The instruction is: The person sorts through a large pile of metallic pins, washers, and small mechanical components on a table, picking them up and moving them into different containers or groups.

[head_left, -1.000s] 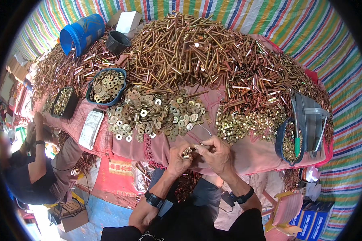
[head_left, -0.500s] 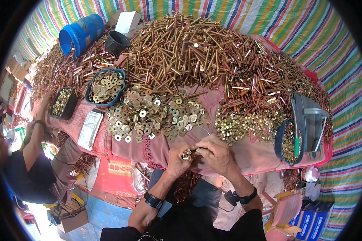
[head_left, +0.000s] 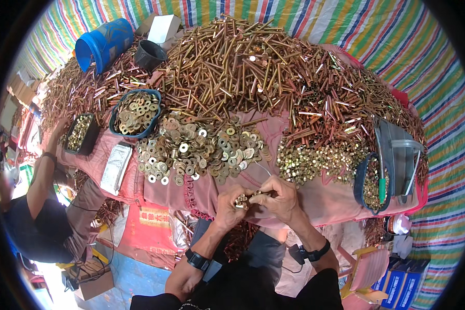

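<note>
My left hand (head_left: 229, 207) is closed round a small bundle of brass-coloured bolts (head_left: 241, 200), their round ends pointing up. Close beside it, my right hand (head_left: 277, 197) has thumb and fingers pinched on a small brass-coloured metal piece (head_left: 258, 193); its exact kind is too small to tell. Both hands are above the near edge of the pink cloth (head_left: 315, 204). Just beyond them to the left spreads a heap of flat washers (head_left: 191, 147). A heap of small nuts (head_left: 315, 163) lies beyond my right hand.
A big pile of long bolts (head_left: 227, 67) covers the far side, with metal sleeves (head_left: 325, 113) to the right. Around it are a blue bucket (head_left: 104, 44), black cup (head_left: 150, 56), washer tub (head_left: 113, 129), two nut tubs and a silver packet (head_left: 116, 168). A co-worker's arm (head_left: 44, 170) reaches in at left.
My right hand has shifted slightly, and the small piece at its fingertips shows more clearly. My left hand stays nearly in place round the bolts. The co-worker's arm has moved slightly.
</note>
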Action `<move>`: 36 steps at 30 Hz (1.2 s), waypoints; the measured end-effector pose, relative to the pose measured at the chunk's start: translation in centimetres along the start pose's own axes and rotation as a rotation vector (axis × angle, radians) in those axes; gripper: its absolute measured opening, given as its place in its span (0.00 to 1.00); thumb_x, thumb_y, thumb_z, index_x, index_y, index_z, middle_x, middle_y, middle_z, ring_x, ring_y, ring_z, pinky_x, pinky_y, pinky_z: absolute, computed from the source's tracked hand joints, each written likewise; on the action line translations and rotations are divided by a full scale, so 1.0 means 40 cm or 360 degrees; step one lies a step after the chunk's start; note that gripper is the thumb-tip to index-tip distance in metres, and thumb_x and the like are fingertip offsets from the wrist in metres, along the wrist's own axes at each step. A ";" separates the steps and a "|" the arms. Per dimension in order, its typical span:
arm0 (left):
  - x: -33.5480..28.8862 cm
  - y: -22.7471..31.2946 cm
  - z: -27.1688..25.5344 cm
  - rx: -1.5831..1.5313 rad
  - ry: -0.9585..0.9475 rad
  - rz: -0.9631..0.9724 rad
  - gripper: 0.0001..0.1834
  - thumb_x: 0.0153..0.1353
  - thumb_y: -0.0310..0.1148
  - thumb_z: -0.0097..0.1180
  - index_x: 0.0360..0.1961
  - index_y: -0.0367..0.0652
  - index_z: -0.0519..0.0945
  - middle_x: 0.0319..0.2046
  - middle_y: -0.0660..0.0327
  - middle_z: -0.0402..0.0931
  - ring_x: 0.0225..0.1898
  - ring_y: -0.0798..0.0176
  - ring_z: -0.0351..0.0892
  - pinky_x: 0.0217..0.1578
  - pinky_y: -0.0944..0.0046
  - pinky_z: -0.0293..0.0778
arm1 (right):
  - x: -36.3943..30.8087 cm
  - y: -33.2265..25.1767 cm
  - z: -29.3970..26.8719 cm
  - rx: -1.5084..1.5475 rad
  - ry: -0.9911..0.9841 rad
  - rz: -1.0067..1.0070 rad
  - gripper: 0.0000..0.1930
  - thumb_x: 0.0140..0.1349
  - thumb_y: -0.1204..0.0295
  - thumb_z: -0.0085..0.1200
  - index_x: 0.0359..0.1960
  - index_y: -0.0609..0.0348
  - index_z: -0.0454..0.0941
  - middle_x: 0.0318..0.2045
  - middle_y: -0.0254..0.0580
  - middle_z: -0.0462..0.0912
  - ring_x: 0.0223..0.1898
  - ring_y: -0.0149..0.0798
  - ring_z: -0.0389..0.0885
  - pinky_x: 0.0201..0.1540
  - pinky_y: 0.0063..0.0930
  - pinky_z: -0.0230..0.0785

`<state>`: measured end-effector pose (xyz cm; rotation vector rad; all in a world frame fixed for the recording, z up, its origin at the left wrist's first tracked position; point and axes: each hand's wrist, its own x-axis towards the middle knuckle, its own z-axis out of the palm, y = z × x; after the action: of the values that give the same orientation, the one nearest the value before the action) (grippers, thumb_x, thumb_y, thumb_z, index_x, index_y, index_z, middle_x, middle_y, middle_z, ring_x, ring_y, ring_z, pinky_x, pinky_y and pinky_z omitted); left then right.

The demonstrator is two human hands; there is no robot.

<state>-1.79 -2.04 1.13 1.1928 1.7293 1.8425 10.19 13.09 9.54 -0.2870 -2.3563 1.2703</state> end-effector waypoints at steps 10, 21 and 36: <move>0.002 0.004 0.001 0.0051 -0.0003 -0.0029 0.09 0.59 0.19 0.66 0.41 0.34 0.84 0.34 0.55 0.85 0.33 0.61 0.84 0.35 0.63 0.76 | 0.004 -0.004 0.011 -0.0084 0.0153 -0.0233 0.16 0.59 0.67 0.77 0.41 0.61 0.83 0.32 0.38 0.84 0.31 0.31 0.84 0.33 0.30 0.77; -0.001 0.022 0.009 -0.0067 0.0027 -0.0157 0.13 0.56 0.16 0.65 0.43 0.36 0.86 0.33 0.55 0.84 0.33 0.59 0.85 0.36 0.61 0.78 | -0.002 -0.020 0.018 -0.0043 0.0199 -0.0156 0.15 0.57 0.68 0.78 0.39 0.59 0.83 0.30 0.36 0.83 0.29 0.26 0.81 0.32 0.26 0.75; -0.006 -0.008 0.000 -0.0010 0.0006 -0.0014 0.16 0.49 0.17 0.60 0.42 0.34 0.84 0.34 0.51 0.83 0.34 0.52 0.83 0.37 0.58 0.76 | -0.020 -0.024 0.016 0.0167 0.0087 0.0280 0.22 0.54 0.65 0.80 0.45 0.60 0.83 0.40 0.41 0.86 0.36 0.32 0.86 0.37 0.27 0.79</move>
<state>-1.74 -2.15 0.76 1.1785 1.7269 1.8449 10.61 11.79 9.80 -0.4983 -2.2500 1.4428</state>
